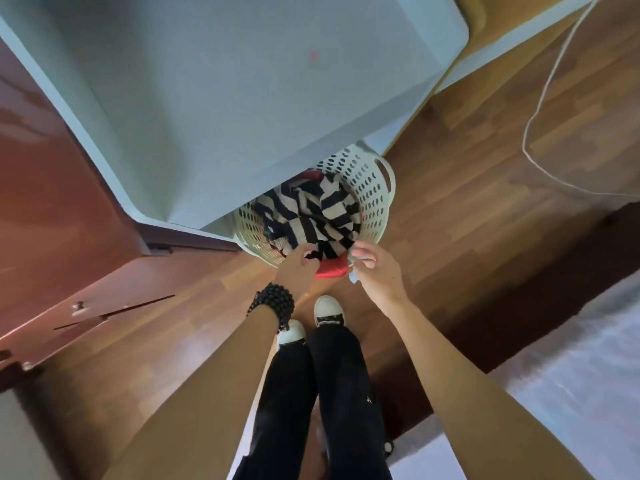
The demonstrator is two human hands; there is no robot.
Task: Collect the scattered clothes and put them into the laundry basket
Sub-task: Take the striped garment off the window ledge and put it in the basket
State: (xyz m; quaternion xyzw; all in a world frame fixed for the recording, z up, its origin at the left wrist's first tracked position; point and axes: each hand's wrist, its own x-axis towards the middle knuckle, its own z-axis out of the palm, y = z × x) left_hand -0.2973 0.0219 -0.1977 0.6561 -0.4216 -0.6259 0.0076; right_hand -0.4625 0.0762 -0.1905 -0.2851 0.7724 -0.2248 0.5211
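Head view: left hand (298, 268) pinches the striped garment (311, 216); right hand (372, 268), loosely curled, holds nothing visible. Tuck the red cloth (331, 268), between both hands, below the laundry basket (372, 192) rim.

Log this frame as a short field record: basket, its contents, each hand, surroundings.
basket: white perforated laundry basket on the wood floor, partly under a pale table
contents: striped black-and-white garment on top; red cloth at the near rim
left hand: at the near rim, fingers curled on the striped garment's edge
right hand: at the near rim, fingers curled; what it holds is unclear
surroundings: white cable on the floor
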